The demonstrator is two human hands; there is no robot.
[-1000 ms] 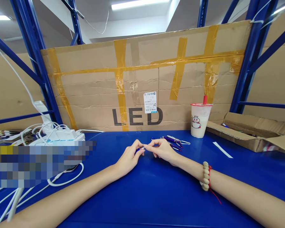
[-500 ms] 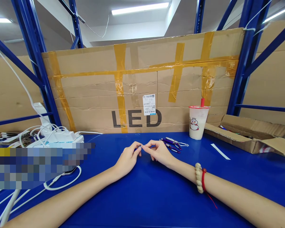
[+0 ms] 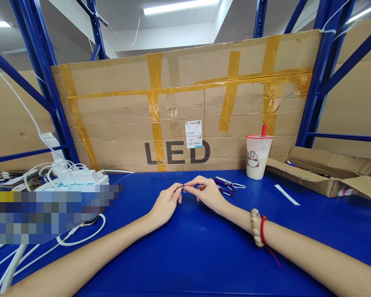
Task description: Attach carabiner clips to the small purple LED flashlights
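Two bare hands over there, the left hand (image 3: 164,206) and the right hand (image 3: 210,194), have fingertips pinched on one tiny silvery piece (image 3: 182,187) between them, above a smooth blue tabletop (image 3: 185,251) bearing at least two purple-handled metal tools (image 3: 225,181), one red-lidded pale cup (image 3: 256,161) and one flat white strip (image 3: 287,194), before a taped brown cardboard panel (image 3: 123,119).

Tiny piece (image 3: 182,187), six o'clock, too small to name! Eight o'clock, pixelated patch (image 3: 52,216); four o'clock, purple tool (image 3: 227,192) partly behind right hand (image 3: 208,194).

Tiny silvery piece (image 3: 182,187), mostly hidden
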